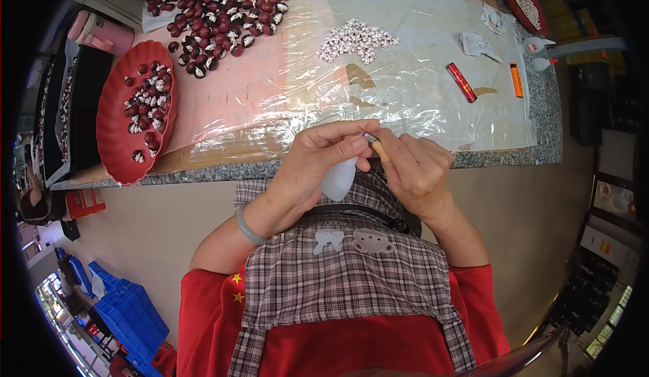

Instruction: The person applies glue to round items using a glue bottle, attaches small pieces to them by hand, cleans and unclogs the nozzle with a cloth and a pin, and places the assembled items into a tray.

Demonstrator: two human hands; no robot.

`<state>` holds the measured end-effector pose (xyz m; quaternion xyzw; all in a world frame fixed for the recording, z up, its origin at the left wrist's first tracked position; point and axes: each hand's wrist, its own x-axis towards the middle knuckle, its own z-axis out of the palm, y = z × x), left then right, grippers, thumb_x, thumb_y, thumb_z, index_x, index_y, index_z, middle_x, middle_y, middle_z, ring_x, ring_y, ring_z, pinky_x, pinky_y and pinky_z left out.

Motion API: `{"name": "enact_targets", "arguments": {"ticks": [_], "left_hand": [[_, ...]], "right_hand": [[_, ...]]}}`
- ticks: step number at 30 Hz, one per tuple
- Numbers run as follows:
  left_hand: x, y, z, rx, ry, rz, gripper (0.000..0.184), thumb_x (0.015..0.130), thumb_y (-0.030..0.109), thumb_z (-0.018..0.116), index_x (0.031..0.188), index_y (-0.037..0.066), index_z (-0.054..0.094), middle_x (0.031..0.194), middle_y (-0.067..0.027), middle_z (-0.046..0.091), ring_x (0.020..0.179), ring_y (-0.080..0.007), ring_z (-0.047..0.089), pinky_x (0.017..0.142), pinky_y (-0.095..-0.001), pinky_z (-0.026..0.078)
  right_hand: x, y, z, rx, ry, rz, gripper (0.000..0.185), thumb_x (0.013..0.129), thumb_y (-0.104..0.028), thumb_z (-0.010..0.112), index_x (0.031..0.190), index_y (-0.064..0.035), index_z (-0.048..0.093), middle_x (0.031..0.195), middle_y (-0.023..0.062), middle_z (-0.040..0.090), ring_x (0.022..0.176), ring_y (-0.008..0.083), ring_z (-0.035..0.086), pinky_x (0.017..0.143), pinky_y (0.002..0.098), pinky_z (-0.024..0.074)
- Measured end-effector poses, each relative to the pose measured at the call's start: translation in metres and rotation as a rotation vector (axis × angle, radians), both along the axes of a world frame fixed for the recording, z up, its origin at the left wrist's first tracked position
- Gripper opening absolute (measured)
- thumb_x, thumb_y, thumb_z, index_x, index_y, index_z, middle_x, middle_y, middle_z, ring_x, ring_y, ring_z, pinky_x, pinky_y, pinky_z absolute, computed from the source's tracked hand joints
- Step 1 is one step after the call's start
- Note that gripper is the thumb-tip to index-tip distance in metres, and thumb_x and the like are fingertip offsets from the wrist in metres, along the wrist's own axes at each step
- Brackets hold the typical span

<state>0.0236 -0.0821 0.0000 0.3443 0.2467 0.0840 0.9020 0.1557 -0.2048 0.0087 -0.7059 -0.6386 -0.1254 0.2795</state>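
Both hands meet in front of the apron, just off the table's near edge. My left hand (314, 150) is closed, thumb against forefinger, with a whitish translucent teardrop-shaped thing (340, 182) hanging below its fingers. Its exact kind does not show. My right hand (420, 171) is closed too, its fingers around a short yellow-orange piece (381, 150), perhaps a tool handle. Its tip meets the left fingertips, where a tiny dark shiny bit (368, 135) shows. What the fingertips pinch there is mostly hidden.
Dark red balls with white patches (216, 25) lie at the back left. A red scalloped tray (111, 120) holds more. Small white speckled pieces (357, 41) form a pile. A red tube (461, 83), an orange lighter (516, 79) and white bottles (541, 45) sit right.
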Motion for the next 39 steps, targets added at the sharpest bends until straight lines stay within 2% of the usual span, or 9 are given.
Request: {"name": "enact_targets", "arguments": {"ticks": [10,19,22,25,29,35,39], "left_hand": [[-0.002,0.000,0.002,-0.001,0.023,-0.009,0.029,0.088,0.014,0.063,0.113,0.001,0.062,0.084,-0.0057,0.064,0.072,-0.0115,0.060,0.069,-0.0219,0.050],[-0.001,-0.001,-0.004,-0.006,-0.010,0.008,0.026,0.089,0.010,0.061,0.113,0.001,0.062,0.087,-0.0072,0.065,0.074,-0.0120,0.061,0.070,-0.0225,0.051],[-0.002,0.001,0.001,-0.029,0.018,-0.029,0.026,0.089,0.010,0.061,0.112,0.000,0.062,0.087,-0.0081,0.065,0.074,-0.0124,0.062,0.070,-0.0228,0.052],[-0.001,0.002,0.001,-0.020,0.027,-0.018,0.026,0.088,0.011,0.061,0.112,0.001,0.063,0.084,-0.0072,0.065,0.072,-0.0130,0.061,0.070,-0.0231,0.050],[0.000,0.000,-0.003,0.001,-0.017,-0.011,0.028,0.089,0.011,0.060,0.114,0.000,0.061,0.085,-0.0079,0.065,0.073,-0.0126,0.061,0.070,-0.0229,0.051],[-0.001,-0.001,0.000,0.020,0.011,-0.042,0.029,0.089,0.012,0.060,0.116,0.001,0.061,0.083,-0.0068,0.065,0.072,-0.0123,0.061,0.070,-0.0228,0.050],[0.001,0.001,-0.003,0.023,-0.037,-0.019,0.028,0.089,0.010,0.060,0.115,0.000,0.060,0.084,-0.0078,0.065,0.073,-0.0127,0.062,0.069,-0.0227,0.051]], "right_hand": [[0.010,0.001,-0.003,0.018,0.010,-0.026,0.021,0.076,-0.007,0.067,0.096,-0.0019,0.064,0.058,0.0018,0.048,0.045,0.0148,0.050,0.042,0.0287,0.0388],[0.006,0.002,-0.001,0.001,0.016,-0.007,0.020,0.075,-0.007,0.068,0.095,-0.0022,0.064,0.058,0.0026,0.050,0.045,0.0156,0.051,0.042,0.0287,0.0390],[0.015,0.001,-0.006,-0.006,-0.005,-0.107,0.019,0.076,-0.007,0.067,0.094,-0.0020,0.064,0.057,0.0031,0.050,0.044,0.0157,0.051,0.042,0.0288,0.0392],[0.014,0.001,-0.003,0.052,0.047,-0.056,0.017,0.076,-0.007,0.067,0.092,-0.0017,0.064,0.057,0.0038,0.050,0.044,0.0163,0.051,0.042,0.0290,0.0394],[0.003,0.002,0.002,-0.008,0.030,-0.001,0.017,0.076,-0.007,0.068,0.091,-0.0015,0.064,0.057,0.0041,0.052,0.045,0.0169,0.053,0.042,0.0292,0.0396],[0.016,-0.001,-0.005,-0.001,0.040,-0.119,0.018,0.075,-0.006,0.068,0.092,-0.0016,0.064,0.058,0.0028,0.051,0.045,0.0164,0.052,0.042,0.0291,0.0393],[0.005,0.000,0.002,0.014,0.034,-0.002,0.018,0.075,-0.006,0.068,0.092,-0.0018,0.064,0.057,0.0022,0.050,0.044,0.0155,0.051,0.042,0.0285,0.0385]]}}
